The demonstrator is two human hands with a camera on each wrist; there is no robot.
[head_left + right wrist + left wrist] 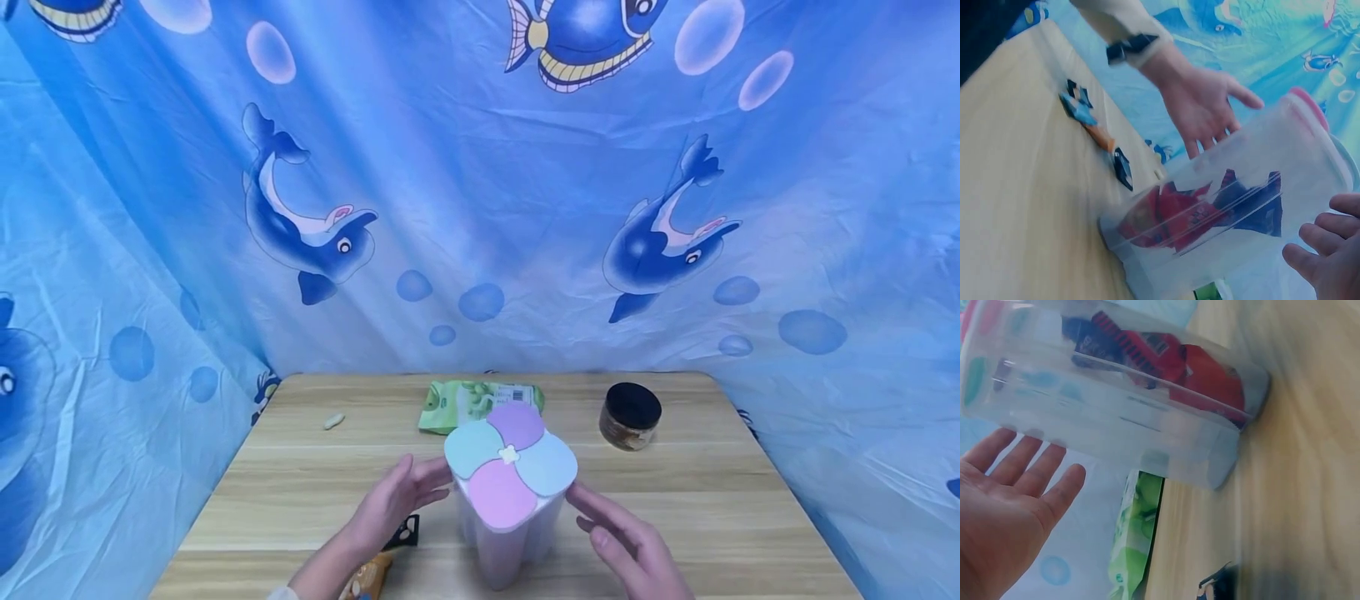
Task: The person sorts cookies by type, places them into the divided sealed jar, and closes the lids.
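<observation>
Head view: clear container (510, 508) with pastel four-petal lid (510, 462) stands upright on the wooden table (300, 500) near its front edge, between my left hand (393, 500) and right hand (626, 537), fingers straight, slightly spread, left fingertips at its wall.

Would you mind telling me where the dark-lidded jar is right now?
In the head view, the dark-lidded jar stands on the table toward its far right, behind and right of the pastel-lidded container.

A clear plastic container (508, 508) with a four-petal lid (511, 463) in purple, pink and teal is seen upright on the desk (300, 492), red packets (1175, 219) inside.
</observation>
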